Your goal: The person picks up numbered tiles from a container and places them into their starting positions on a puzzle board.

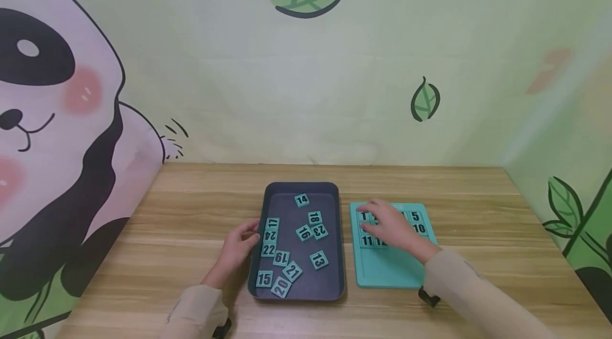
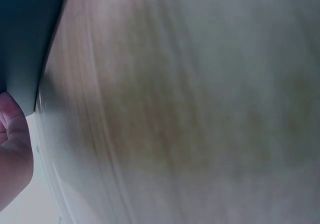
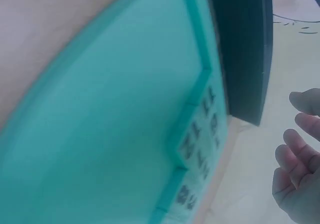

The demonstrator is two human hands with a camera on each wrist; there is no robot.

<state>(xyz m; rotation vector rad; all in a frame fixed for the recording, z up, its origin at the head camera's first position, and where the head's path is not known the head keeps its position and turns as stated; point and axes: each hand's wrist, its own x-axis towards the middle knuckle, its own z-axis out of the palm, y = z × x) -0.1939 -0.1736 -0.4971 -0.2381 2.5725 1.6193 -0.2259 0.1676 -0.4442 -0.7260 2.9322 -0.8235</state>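
Observation:
My left hand (image 1: 235,249) grips the left rim of a dark blue tray (image 1: 341,254), thumb and fingers at its edge. In the left wrist view its fingers lie against the tray's outer wall (image 2: 30,39). Several turquoise number tiles lie in the tray, among them tile 14 (image 1: 302,200), tile 13 (image 1: 319,260) and tile 15 (image 1: 264,278). My right hand (image 1: 389,227) is over the upper left of a turquoise board (image 1: 387,270), its thumb and fingers apart with nothing between them. Tiles 5 (image 1: 415,216), 10 (image 1: 418,229) and 11 (image 1: 367,241) sit in the board; the hand hides others.
Tray and board stand side by side on a wood-grain table (image 1: 201,190), a narrow gap between them. Behind the table hangs a pale green backdrop (image 1: 229,62) with printed leaves and a panda.

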